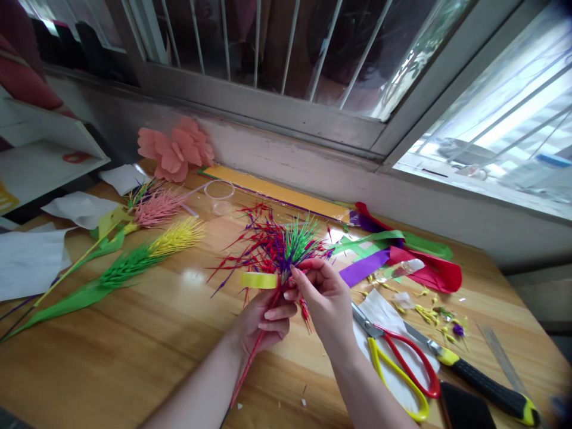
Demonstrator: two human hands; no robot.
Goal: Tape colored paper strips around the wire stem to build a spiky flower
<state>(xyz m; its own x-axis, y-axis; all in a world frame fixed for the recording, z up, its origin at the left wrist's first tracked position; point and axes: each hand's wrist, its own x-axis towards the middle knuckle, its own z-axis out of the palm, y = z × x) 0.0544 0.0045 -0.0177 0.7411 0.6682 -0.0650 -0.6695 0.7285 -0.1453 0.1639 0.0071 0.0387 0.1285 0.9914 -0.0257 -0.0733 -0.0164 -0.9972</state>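
Observation:
My left hand point(268, 319) is closed around the thin red stem point(249, 366) of a paper wheat ear point(300, 241), whose bristles are green above and purple lower down. A roll of yellow tape point(259, 280) sits at the left hand's upper side; whether the fingers hold it too I cannot tell. With thumb and fingers together, my right hand point(328, 298) pinches at the base of the purple bristles. What lies between those fingertips is hidden. Loose red and purple spiky paper pieces point(254, 238) spread on the table behind the ear.
Finished green-and-yellow point(129, 262) and pink point(158, 208) paper ears lie left, near white sheets point(31, 262) and a coral paper flower point(176, 149). Right are scissors point(402, 363), a utility knife point(482, 375), a dark phone point(465, 405), coloured strips point(364, 268) and yellow bits point(429, 316).

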